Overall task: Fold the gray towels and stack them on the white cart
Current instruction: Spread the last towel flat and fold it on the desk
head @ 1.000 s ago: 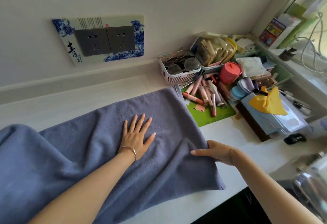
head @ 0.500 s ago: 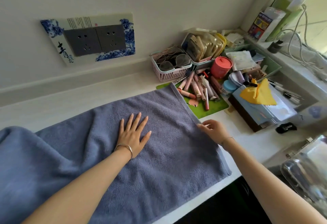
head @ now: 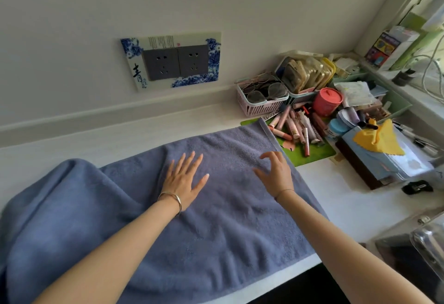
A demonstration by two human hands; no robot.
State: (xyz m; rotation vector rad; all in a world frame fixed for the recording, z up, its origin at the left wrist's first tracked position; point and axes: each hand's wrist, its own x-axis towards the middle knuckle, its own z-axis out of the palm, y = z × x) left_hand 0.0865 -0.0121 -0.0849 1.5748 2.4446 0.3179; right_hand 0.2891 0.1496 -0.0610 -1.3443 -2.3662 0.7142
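At the left edge of the tabletop (head: 348, 198) the gray towel (head: 216, 231) is still humped in a loose roll, as it was a second ago, so that end has yet to be spread. Toward the middle, the left hand (head: 183, 181) stays flat, fingers straight and spread, pressing the cloth down and gripping nothing. The change is further right. The right hand (head: 276, 175), which a second ago pinched a lifted fold near the front edge and then drew the hem outward, has let go. It now sits over the towel's right part, fingers loosely curled and empty; whether its fingertips touch the cloth I cannot tell. That right half now lies flat, its far corner lapping the green mat (head: 310, 152), so this end looks ready for a first fold.
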